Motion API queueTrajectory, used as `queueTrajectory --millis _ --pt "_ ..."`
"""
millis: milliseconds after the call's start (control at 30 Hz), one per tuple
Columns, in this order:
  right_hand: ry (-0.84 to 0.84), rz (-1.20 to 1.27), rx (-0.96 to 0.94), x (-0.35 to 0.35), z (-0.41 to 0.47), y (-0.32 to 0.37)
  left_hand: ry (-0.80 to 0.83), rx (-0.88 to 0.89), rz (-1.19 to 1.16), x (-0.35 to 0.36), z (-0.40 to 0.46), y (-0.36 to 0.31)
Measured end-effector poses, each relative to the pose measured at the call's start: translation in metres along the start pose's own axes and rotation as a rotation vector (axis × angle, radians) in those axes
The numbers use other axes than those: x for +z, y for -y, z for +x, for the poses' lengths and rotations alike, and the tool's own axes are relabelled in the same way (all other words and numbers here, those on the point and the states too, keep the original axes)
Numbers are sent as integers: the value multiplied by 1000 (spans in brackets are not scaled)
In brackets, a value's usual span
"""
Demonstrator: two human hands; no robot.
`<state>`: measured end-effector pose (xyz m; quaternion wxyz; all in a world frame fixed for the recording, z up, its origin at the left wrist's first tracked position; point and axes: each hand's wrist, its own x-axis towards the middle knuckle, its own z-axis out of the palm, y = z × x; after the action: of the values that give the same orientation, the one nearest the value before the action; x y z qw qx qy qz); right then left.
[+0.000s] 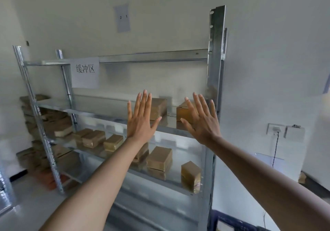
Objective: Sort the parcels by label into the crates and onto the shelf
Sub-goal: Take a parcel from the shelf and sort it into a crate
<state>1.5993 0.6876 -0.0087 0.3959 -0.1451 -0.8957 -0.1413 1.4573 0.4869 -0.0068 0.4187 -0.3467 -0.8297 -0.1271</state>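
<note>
On the metal shelf [100,114], brown parcels [159,158] sit scattered.

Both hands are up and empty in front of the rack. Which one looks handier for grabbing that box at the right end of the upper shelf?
Probably the right hand: it hovers open directly before that parcel, while the left hand fronts the neighbouring box.

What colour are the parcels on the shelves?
Brown, like cardboard, as the parcels show in the head view.
</note>
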Motion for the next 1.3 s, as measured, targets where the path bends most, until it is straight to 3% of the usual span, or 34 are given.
queueTrajectory --millis 400,867,1133,1300 --pt "20 -44 62 33 64 106 9 41 -82 40 23 126" --pt "61 -10 127 151 163 114 71 83 -92 153 90 178" --pt "85 227 337 232 232 88 152 5 -171 224 157 204" --pt "185 526 519 269 249 90 312 -205 -423 267 183 204"
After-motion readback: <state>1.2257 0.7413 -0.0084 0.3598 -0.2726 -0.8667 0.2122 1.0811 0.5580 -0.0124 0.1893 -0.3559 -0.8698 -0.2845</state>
